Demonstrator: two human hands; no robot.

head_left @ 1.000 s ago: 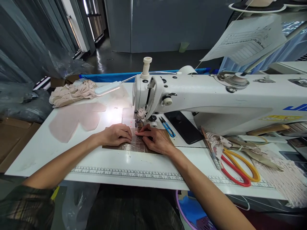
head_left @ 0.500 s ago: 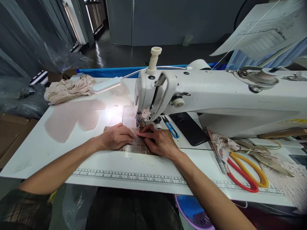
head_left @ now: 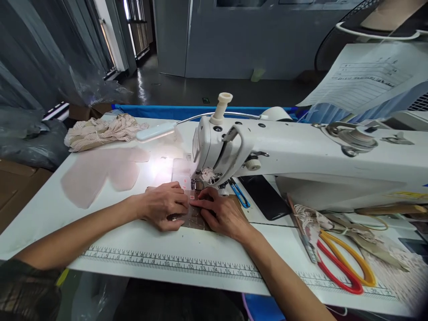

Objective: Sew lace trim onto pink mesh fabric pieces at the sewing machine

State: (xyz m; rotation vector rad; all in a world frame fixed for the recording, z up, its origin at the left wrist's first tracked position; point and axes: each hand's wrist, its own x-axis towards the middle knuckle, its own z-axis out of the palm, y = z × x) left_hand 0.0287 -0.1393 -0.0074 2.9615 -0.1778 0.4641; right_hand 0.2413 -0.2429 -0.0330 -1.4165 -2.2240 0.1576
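Brown, sheer fabric (head_left: 195, 219) lies flat on the counter (head_left: 133, 238), in from the near edge and right under the head of the sewing machine (head_left: 301, 151). You've got your left hand (head_left: 163, 206) and right hand (head_left: 221, 214) side by side on it, fingers flat and pressing down, gripping nothing. The fingertips meet just short of the presser foot (head_left: 197, 184). The strip showing between your hands runs long along the near edge, and its far edge points under the foot. Blue snips (head_left: 239, 195) lie just beside your right hand.

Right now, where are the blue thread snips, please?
In the head view, the blue thread snips lie just right of centre, between the right hand and the black phone.
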